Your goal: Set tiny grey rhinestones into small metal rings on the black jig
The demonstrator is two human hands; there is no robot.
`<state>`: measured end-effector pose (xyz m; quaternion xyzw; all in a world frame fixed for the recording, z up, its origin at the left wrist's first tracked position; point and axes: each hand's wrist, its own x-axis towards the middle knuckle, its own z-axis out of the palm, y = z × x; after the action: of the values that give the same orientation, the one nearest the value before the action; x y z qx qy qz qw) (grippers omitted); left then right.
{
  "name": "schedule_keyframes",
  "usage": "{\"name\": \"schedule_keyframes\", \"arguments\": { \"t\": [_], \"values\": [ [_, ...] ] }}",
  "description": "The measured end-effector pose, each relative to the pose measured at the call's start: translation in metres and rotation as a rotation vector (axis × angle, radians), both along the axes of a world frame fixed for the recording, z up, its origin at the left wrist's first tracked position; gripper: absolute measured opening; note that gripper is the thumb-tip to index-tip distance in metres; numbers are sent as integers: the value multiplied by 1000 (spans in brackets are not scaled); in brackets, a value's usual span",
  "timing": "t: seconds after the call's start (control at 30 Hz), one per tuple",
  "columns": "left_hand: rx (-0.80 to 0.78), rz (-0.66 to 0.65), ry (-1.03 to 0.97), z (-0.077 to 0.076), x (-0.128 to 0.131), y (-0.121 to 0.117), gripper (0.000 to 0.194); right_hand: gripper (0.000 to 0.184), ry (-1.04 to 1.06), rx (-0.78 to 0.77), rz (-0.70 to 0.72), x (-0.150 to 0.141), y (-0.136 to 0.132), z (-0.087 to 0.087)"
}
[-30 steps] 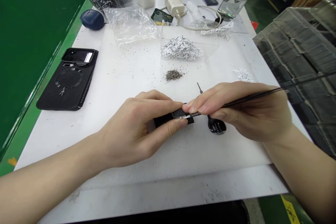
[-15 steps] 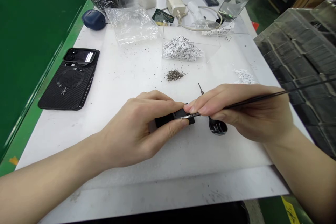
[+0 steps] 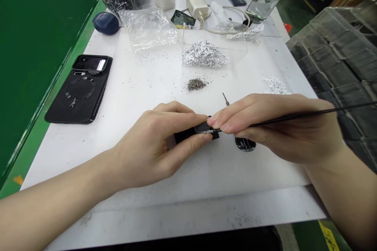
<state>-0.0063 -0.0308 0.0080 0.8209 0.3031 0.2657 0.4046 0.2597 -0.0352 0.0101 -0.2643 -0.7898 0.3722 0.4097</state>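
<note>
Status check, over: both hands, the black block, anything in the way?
Left hand pinching black block. Right hand gripping thin black tool, metal tip at the block. Black-knobbed driver lying close by, partly hidden by right hand.

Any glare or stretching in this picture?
Head view: white glare bars on the phone, highlights on the clear plastic bag, a bright glint near the tip of the thin black tool; same head view: the plastic boxes at right look dim and seem stretched.

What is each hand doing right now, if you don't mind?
Left hand: closed on a small black block, between thumb and fingers.
Right hand: closed on a thin black tool.
</note>
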Motion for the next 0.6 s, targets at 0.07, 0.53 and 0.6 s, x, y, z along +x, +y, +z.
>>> {"name": "schedule_keyframes", "arguments": {
  "t": [0.07, 0.53, 0.6],
  "values": [
    [-4, 8, -4, 0, 0, 0, 22, 21, 7, -5, -3, -1, 0, -2],
    [21, 47, -4, -3, 0, -1, 20, 9, -38, -166, -624, -1, 17, -27],
    [22, 49, -11, -3, 0, -1, 21, 10, -35, -173, -635, -4, 17, -27]
  ]
}}
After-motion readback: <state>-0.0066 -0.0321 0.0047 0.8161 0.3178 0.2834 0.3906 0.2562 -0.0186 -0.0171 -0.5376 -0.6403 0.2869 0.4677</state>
